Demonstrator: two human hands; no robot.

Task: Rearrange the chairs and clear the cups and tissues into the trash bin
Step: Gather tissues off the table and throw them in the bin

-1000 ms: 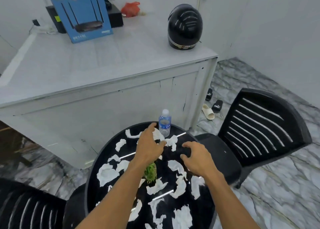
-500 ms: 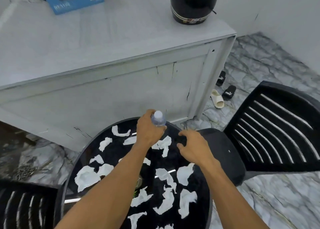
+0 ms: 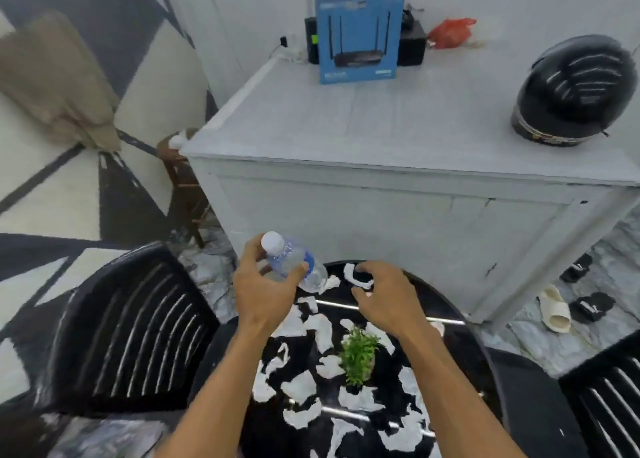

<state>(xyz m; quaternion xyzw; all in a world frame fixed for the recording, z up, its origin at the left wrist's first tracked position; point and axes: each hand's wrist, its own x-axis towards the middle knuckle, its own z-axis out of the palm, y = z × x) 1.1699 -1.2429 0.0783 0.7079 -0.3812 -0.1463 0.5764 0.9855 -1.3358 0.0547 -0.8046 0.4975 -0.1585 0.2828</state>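
Observation:
My left hand (image 3: 265, 293) grips a small clear water bottle (image 3: 294, 262) with a white cap and blue label, lifted and tilted above the far left edge of the round black table (image 3: 446, 305). Over the table's far side hovers my right hand (image 3: 384, 295), fingers curled, touching nothing that I can tell. Several crumpled white tissues (image 3: 322, 326) lie scattered across the tabletop around a small green plant (image 3: 358, 357). One black slatted chair (image 3: 128, 329) stands to the left of the table, another black chair (image 3: 609, 402) at the lower right. No trash bin is in view.
A grey cabinet (image 3: 398, 167) stands right behind the table, carrying a blue router box (image 3: 358, 35), a black helmet (image 3: 571, 90) and a red bag (image 3: 450, 32). Sandals (image 3: 556, 307) lie on the marble floor at right. A wooden stool (image 3: 183, 180) and patterned bedding are at left.
My left hand has closed round the bottle and lifted it off the table, tilting it. The view has swung to the left, bringing the left chair into sight.

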